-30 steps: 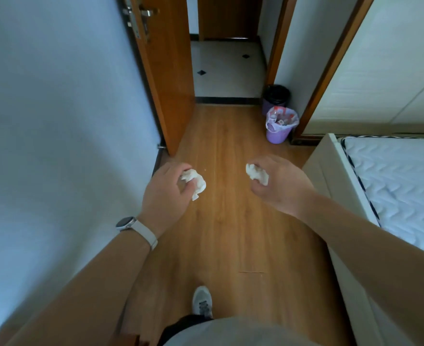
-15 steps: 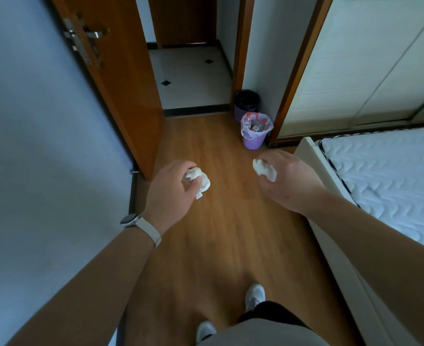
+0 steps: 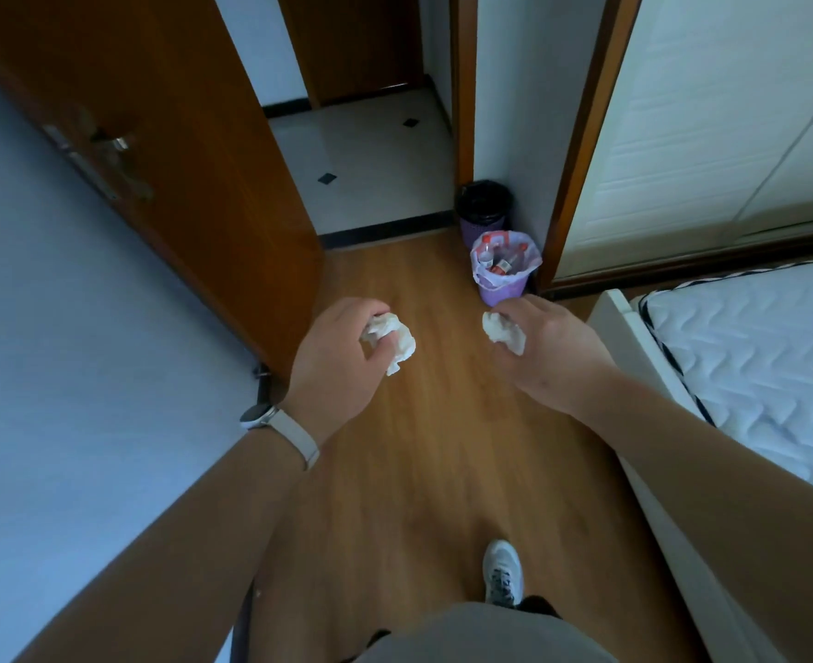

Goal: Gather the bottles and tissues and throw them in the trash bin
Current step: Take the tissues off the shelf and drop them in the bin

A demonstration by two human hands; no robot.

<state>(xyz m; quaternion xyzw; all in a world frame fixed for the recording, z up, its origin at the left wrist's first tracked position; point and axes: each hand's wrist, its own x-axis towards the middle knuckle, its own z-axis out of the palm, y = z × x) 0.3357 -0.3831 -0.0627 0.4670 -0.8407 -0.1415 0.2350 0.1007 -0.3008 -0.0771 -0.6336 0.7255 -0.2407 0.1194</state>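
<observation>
The brown wood-plank floor (image 3: 442,447) is running ahead as a clear lane, hemmed by the pale blue wall (image 3: 60,351) on the left and the white bed frame with its quilted white mattress (image 3: 753,366) on the right. The open brown wooden door (image 3: 179,150) is angling into the left side of that lane, with white tile showing through the doorway beyond it. Cream sliding wardrobe panels (image 3: 706,126) are closing off the far right.

Against the far wall the lilac plastic trash bin with a pale liner (image 3: 505,272) is standing on the floor, red-labelled bottles poking up inside (their number is hard to make out). A second, dark-lined bin (image 3: 484,208) is sitting just behind it, half hidden. Both forearms are cut off by the lower edge, and only one grey-white sneaker (image 3: 504,574) is showing.

The left hand (image 3: 337,366), white watch on the wrist, is pinching a crumpled white tissue (image 3: 390,339) in its fingertips. The right hand (image 3: 552,351) is clamping a second crumpled white tissue wad (image 3: 502,330). The hands are held apart, both short of the lilac bin, the right one just below it in view.
</observation>
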